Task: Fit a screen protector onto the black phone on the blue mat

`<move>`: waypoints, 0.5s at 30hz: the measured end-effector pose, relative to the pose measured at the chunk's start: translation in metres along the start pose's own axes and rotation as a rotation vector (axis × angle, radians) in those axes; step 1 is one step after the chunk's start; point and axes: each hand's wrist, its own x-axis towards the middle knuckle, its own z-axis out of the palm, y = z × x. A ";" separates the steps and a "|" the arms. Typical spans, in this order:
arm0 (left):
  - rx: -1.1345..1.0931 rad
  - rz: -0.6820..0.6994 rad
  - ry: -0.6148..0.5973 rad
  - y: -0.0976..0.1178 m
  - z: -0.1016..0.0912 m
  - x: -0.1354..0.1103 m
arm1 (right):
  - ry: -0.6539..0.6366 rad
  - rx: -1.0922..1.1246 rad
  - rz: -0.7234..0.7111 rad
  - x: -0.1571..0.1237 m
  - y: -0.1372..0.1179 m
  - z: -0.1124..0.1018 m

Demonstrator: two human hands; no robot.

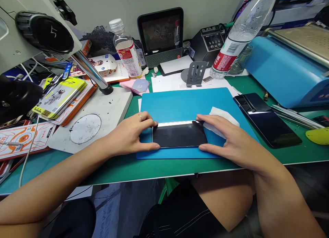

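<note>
While a green tabletop (113, 173) spans the scene, a bulky blue machine with a metal-topped lid (285, 73) stands at the far right; at the left is a pale stand base with a round white plate (115, 102), a chrome post (88, 71) rising from it; between them lies a smooth, rectangular blue mat (185, 104); a tall clear plastic bottle with a red-and-white label (239, 39) leans at the far right. Over the near half of the mat — lying lengthwise from left to right — is a glossy black rectangular phone (180, 135); the left hand (131, 133) has its left end clamped between thumb on the near edge and fingers at the far corner; the right hand (231, 138) grips the right end likewise, thumb near, fingertips far; a crumpled white tissue (223, 115) sits just beyond the right hand, partly covered by it; smallest — a thin ring (140, 117) on a left-hand finger.
</note>
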 end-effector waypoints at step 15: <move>-0.013 -0.002 0.003 0.002 -0.001 0.000 | 0.004 0.033 0.033 0.001 0.000 0.001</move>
